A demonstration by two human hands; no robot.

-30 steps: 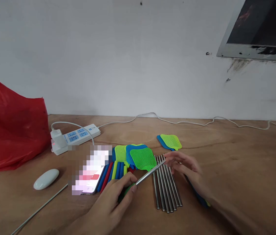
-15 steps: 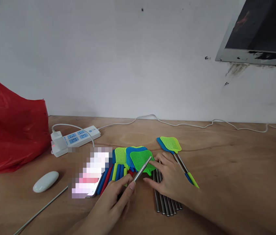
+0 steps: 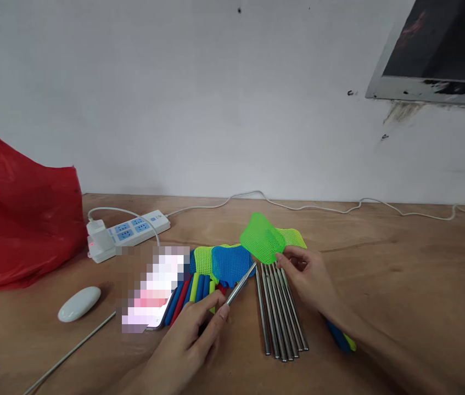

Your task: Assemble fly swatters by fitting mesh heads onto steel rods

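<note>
A slim metal rod slants up from my left hand, which is closed round its lower end. My right hand pinches a green mesh fly swatter head near its lower right corner, lifted above the table. Below it several metal rods lie side by side. A blue swatter head and a yellow-green swatter head lie stacked left of the rods. In front of them are several coloured handle grips. Another yellow-green swatter head shows partly behind the green one.
A phone with a blurred screen lies left of the grips. Beyond it are a power strip, a white mouse and a red plastic bag. A white cable runs along the wall.
My right hand has taken the green swatter head off the pile and raised it up and to the right, uncovering the blue one. My left hand stays put with its rod.
</note>
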